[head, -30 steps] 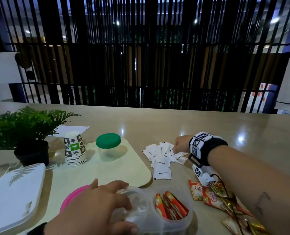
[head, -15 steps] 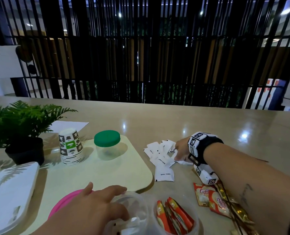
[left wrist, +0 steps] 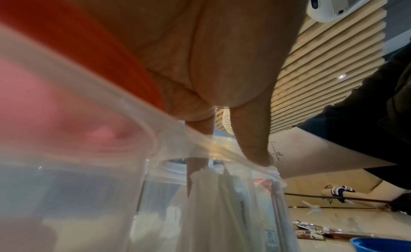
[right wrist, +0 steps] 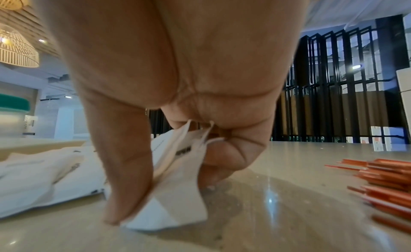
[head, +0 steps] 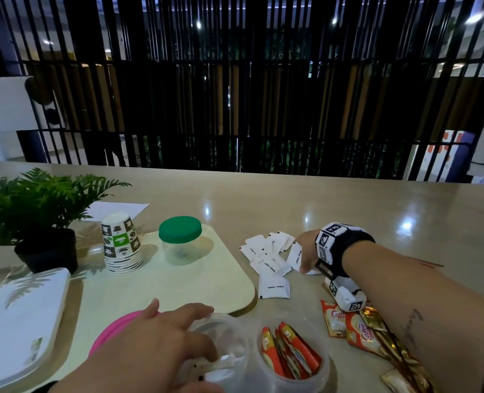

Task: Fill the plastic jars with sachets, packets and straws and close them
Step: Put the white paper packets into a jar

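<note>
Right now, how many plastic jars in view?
3: green-lidded jar on the tray; open jar with white sachets under the left hand; open jar with red packets beside it. More may be off-frame.

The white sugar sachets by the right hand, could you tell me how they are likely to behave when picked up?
The white sugar sachets will probably feel light and floppy: those in the right hand bend in its grip. They are flat paper on a glossy table, so one may slide rather than lift if pushed.
</note>
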{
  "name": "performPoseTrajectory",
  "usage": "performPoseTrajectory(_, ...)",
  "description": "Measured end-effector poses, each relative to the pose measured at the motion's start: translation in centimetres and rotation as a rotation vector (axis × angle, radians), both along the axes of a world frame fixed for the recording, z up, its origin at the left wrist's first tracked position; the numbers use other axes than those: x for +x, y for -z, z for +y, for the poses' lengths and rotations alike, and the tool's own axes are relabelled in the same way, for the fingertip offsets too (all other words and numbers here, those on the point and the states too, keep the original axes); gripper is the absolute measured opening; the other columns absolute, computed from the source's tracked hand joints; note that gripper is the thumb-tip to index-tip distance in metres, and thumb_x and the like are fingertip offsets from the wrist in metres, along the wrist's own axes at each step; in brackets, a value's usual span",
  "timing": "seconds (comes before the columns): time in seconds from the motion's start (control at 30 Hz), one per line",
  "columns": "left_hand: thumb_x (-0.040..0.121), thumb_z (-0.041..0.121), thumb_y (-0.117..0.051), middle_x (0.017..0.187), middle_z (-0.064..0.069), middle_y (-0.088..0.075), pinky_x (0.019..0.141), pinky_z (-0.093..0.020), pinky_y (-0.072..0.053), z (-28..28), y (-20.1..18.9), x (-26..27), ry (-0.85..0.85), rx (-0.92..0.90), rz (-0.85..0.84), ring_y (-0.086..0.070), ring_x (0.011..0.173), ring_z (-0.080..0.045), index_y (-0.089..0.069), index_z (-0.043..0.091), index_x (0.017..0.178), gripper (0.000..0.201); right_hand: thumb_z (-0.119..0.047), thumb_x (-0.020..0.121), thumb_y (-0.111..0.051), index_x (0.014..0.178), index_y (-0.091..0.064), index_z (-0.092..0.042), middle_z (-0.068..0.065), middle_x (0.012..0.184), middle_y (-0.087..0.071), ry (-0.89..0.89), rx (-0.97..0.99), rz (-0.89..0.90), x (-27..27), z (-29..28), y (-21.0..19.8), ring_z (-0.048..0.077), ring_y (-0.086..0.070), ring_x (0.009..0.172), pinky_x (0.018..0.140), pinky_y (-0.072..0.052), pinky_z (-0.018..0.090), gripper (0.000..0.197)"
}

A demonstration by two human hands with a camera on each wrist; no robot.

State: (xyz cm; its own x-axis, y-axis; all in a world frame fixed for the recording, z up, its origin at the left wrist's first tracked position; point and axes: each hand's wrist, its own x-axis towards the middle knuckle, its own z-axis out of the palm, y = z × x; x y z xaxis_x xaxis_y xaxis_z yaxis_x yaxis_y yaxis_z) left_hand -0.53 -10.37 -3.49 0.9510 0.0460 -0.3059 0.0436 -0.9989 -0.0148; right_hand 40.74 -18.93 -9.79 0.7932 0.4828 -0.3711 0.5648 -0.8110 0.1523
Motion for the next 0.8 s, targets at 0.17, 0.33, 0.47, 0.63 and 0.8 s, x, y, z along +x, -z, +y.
performPoseTrajectory(0.17,0.040,0.082,0.004,0.154,0.028,-0.004,0.119,-0.036,0.002,-0.1,0.0,-0.1,-0.004,-0.007,0.011,-0.027,0.139,0.004,-0.048,0.049,0.130,0.109,-0.053,0.043,-0.067,0.081,-0.060,-0.026,-0.005,0.080,-0.068,-0.016,0.039,-0.053,-2.8,-0.7,-0.6,0.021,-0.069,0.074,0.073,-0.058,0.039,0.047)
performPoseTrajectory(0.33,0.040,0.090,-0.001,0.154,0.029,-0.009,0.120,-0.038,0.000,-0.1,0.3,-0.4,-0.026,-0.031,-0.049,-0.026,0.139,0.006,-0.050,0.051,0.127,0.106,-0.024,0.089,-0.061,0.116,-0.052,-0.008,0.007,0.114,-0.058,-0.047,0.237,-0.060,-9.6,-2.5,-4.5,0.027,-0.057,0.109,0.084,-0.045,0.027,0.032)
performPoseTrajectory(0.47,0.041,0.094,-0.006,0.151,0.033,-0.015,0.121,-0.037,-0.001,-0.3,0.2,-0.9,-0.069,-0.094,-0.077,-0.028,0.137,0.007,-0.044,0.055,0.111,0.089,-0.009,0.087,-0.059,0.072,-0.043,-0.014,0.002,0.071,-0.043,-0.077,0.453,-0.037,-10.5,-3.8,-6.7,0.021,-0.046,0.070,0.052,-0.034,0.022,0.023)
performPoseTrajectory(0.63,0.073,0.081,-0.050,0.133,0.032,-0.041,0.120,-0.032,-0.014,-1.4,-0.5,-1.6,-0.168,-0.161,-0.175,-0.043,0.118,0.005,-0.031,0.048,0.120,0.060,-0.004,0.087,-0.057,0.101,-0.050,-0.012,0.003,0.090,-0.054,-0.083,0.851,0.045,-14.0,-5.5,-9.5,0.023,-0.057,0.081,0.064,-0.055,0.036,0.018)
performPoseTrajectory(0.8,0.046,0.101,-0.024,0.136,0.020,-0.047,0.097,-0.021,-0.039,-1.4,-1.4,-0.7,-0.180,-0.327,-0.313,-0.049,0.116,0.000,-0.027,0.043,0.140,0.111,-0.003,0.089,-0.055,0.098,-0.052,-0.020,0.014,0.106,-0.061,-0.218,1.021,0.274,-19.6,-6.9,-12.0,0.031,-0.065,0.096,0.081,-0.057,0.048,0.020)
